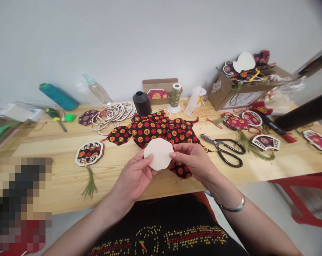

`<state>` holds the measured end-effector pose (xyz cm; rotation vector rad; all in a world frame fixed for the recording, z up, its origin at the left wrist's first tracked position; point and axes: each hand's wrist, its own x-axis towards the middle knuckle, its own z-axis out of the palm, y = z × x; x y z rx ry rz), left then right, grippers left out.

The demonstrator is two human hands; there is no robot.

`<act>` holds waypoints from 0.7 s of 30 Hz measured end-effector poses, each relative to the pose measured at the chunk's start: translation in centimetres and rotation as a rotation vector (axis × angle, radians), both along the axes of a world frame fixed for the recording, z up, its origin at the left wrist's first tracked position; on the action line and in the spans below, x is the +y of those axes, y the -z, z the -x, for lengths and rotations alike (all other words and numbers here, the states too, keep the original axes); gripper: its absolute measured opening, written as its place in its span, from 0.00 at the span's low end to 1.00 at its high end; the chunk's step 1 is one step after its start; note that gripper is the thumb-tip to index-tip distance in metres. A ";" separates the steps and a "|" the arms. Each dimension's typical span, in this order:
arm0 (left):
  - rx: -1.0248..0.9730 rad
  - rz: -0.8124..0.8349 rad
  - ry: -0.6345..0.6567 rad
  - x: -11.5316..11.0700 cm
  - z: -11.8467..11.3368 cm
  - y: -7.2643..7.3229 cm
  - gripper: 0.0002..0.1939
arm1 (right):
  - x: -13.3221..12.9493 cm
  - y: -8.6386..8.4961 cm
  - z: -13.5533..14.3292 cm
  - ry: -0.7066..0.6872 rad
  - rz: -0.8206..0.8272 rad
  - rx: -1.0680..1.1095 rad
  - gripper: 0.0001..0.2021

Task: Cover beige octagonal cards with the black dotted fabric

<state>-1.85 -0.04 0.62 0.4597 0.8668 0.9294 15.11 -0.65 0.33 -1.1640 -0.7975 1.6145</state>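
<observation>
A white, scallop-edged flat piece is held up in front of me, its plain face toward me. My left hand pinches its left edge, thumb on the face and fingers behind. My right hand grips the right edge between thumb and fingers. What lies on the piece's far side is hidden. Just behind it, black patterned fabric with red and yellow flowers spreads over the table. To the right of the fabric lie black-handled scissors. An ornament with a green tassel rests to the left.
The wooden table carries a stack of cut-out frames, a black thread cone, a green thread spool and a teal cone. A cardboard box heaped with fabric pieces stands back right. Finished-looking ornaments lie before it.
</observation>
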 end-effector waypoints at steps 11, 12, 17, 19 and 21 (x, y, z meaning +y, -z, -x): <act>-0.007 0.016 -0.017 -0.1 -0.2 -0.2 0.26 | -0.2 0.0 0.1 0.029 0.026 -0.111 0.09; -0.006 0.023 -0.020 -0.1 -0.2 -0.3 0.26 | -0.2 -0.1 0.1 0.028 0.032 -0.124 0.09; 0.006 0.040 -0.021 -0.2 -0.3 -0.4 0.22 | -0.2 -0.4 0.2 0.036 0.065 -0.148 0.07; 0.012 0.044 -0.016 -0.3 -0.3 -0.4 0.20 | -0.3 -0.4 0.2 0.041 0.067 -0.150 0.06; 0.024 0.053 -0.008 -0.4 -0.3 -0.3 0.19 | -0.3 -0.4 0.2 0.041 0.069 -0.156 0.06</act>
